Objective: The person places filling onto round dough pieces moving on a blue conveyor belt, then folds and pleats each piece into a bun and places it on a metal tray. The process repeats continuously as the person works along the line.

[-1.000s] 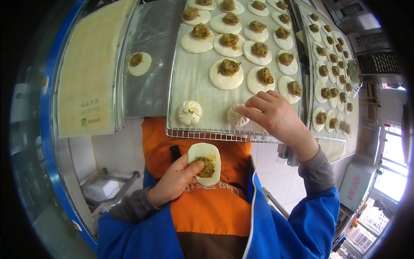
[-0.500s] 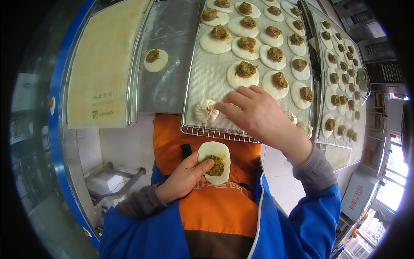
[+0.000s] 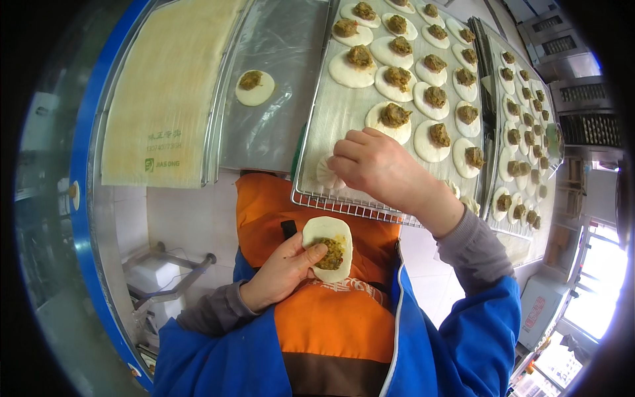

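Note:
My left hand (image 3: 281, 278) holds a flat oval dough wrapper (image 3: 326, 229) in front of my orange apron. Its thumb rests against the brownish-green chopped filling (image 3: 330, 254) on the wrapper. Over the tray, my right hand (image 3: 383, 164) is closed, its fingertips gathered at the top of a white pleated bun (image 3: 327, 176) near the tray's front left corner. Those fingers cover part of the bun. Two more pleated buns, one of them (image 3: 469, 204), show partly behind my right wrist.
The mesh-lined tray (image 3: 316, 147) carries rows of dough rounds topped with filling (image 3: 395, 115). Another filled round (image 3: 254, 96) lies on the metal surface to the left, beside a stack of cloth-lined trays (image 3: 165, 86). A second loaded tray (image 3: 489, 192) stands at right.
My right fingertips have come down onto the pleated bun. The view has shifted slightly, so the tray appears further right. My left hand still holds the wrapper.

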A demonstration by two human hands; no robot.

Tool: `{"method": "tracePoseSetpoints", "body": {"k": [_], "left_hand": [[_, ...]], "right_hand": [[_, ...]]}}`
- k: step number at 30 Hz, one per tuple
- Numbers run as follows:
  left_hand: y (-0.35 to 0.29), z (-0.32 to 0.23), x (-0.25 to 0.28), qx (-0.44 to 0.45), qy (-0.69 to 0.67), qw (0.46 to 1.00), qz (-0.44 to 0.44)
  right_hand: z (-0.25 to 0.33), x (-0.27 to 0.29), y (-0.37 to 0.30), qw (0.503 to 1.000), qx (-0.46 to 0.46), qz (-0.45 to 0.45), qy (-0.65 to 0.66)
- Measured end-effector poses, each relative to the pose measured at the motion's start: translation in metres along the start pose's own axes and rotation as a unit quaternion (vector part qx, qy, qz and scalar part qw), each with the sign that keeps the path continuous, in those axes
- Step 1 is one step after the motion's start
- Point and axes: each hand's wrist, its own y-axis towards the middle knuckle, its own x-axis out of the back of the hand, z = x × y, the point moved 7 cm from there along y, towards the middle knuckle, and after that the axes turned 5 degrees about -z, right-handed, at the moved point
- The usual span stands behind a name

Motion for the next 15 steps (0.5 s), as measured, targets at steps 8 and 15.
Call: {"method": "tracePoseSetpoints", "body": {"k": [8,15], "left_hand": [[-0.002,-0.001,0.000,-0.002,-0.016,1.000,-0.001],[-0.003,-0.001,0.002,-0.008,-0.019,1.000,-0.009]], "right_hand": [[-0.002,0.000,-0.002,0.996,-0.066,-0.012,0.054],[0.006,-0.007,0.005,0.997,-0.057,0.021,-0.049]]}}
